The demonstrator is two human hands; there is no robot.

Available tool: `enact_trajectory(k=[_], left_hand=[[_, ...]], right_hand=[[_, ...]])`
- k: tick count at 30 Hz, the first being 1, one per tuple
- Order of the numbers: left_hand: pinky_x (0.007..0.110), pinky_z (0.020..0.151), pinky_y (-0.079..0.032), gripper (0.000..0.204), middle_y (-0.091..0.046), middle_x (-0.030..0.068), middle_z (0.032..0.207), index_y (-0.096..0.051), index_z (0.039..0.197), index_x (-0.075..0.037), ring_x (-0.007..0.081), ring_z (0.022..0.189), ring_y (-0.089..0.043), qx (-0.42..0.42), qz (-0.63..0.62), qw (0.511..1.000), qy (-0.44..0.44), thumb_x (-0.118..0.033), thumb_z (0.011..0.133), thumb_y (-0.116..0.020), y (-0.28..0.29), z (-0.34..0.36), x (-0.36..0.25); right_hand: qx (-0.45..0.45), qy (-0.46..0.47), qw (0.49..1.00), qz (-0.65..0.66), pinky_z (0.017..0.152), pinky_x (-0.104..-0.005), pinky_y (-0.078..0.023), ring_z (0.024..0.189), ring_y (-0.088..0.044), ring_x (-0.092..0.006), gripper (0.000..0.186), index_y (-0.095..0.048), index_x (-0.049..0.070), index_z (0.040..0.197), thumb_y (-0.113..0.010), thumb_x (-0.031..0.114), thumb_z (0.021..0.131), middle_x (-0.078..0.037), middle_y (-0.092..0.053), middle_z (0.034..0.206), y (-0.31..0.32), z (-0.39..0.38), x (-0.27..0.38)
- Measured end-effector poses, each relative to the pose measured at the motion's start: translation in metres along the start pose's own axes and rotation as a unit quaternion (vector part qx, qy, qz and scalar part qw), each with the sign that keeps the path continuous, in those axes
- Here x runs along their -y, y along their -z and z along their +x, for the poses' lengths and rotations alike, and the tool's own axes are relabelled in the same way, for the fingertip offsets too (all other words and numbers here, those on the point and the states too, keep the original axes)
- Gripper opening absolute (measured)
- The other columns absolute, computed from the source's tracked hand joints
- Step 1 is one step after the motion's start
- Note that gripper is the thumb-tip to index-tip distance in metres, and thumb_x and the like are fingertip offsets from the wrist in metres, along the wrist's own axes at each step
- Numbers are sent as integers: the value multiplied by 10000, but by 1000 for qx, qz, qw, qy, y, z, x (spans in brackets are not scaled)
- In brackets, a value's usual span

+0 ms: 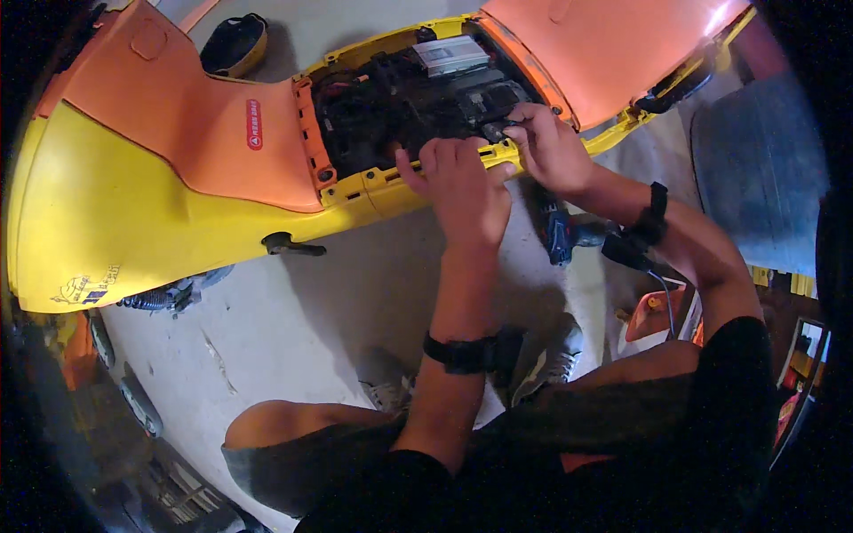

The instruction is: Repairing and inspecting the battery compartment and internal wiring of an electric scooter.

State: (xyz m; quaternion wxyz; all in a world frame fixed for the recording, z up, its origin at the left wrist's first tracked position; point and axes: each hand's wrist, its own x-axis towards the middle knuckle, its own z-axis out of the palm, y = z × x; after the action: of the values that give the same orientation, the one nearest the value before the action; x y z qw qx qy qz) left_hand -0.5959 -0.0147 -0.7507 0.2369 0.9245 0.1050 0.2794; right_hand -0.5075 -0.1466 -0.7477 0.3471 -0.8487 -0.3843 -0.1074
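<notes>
A yellow and orange scooter body [258,191] stretches across in front of me, its middle compartment [322,169] uncovered. Dark wiring [382,111] fills the inside, along with a silver finned box [450,55] and a black module [491,99]. My right hand [551,151] pinches a small dark connector-like piece [493,131] over the compartment's near edge. Close beside it, my left hand [466,191] is bent over the yellow rim, its fingers curled with the little finger sticking out. What its fingertips hold, if anything, is hidden.
A blue and black cordless drill [560,235] sits below my right forearm. Under the scooter's near side a black footrest [293,244] sticks out. A black and yellow bowl-shaped thing [235,44] lies beyond it. A large dark rounded object [755,169] stands at the right.
</notes>
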Motion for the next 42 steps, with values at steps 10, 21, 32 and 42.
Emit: enact_trajectory(k=[10,21,32,42], left_hand=[[595,1072,-157,417,-590,52,930,-650,940,-145,285,1042,-506,-17,19,999,-26,-507,735,-670,-1,-1,8],[569,1107,-135,326,-562,32,959,-632,950,-132,253,1072,-480,-26,11,999,-28,-329,700,-704,-2,-2,5],[563,1081,-165,369,-612,23,977,-643,967,-154,262,1074,-508,-15,11,1000,-12,-392,700,-736,-3,0,4],[536,999,-298,411,-580,46,1036,-638,983,-111,271,1082,-505,10,68,998,9,-369,690,-765,6,15,-4]], right_hand=[[-19,40,999,-15,682,-463,-517,815,-639,-412,279,-432,-14,1073,-613,90,889,-200,-630,932,-4,-2,-2],[-27,47,998,-19,696,-467,-509,808,-632,-406,260,-456,11,1067,-612,124,892,-194,-626,880,-1,-1,-2],[-45,97,993,-55,646,-476,-512,774,-639,-391,269,-467,32,1077,-614,165,895,-181,-640,898,-4,4,-11],[-41,50,998,-18,653,-459,-526,764,-649,-397,269,-478,33,1070,-618,189,902,-190,-640,888,-6,8,-9]])
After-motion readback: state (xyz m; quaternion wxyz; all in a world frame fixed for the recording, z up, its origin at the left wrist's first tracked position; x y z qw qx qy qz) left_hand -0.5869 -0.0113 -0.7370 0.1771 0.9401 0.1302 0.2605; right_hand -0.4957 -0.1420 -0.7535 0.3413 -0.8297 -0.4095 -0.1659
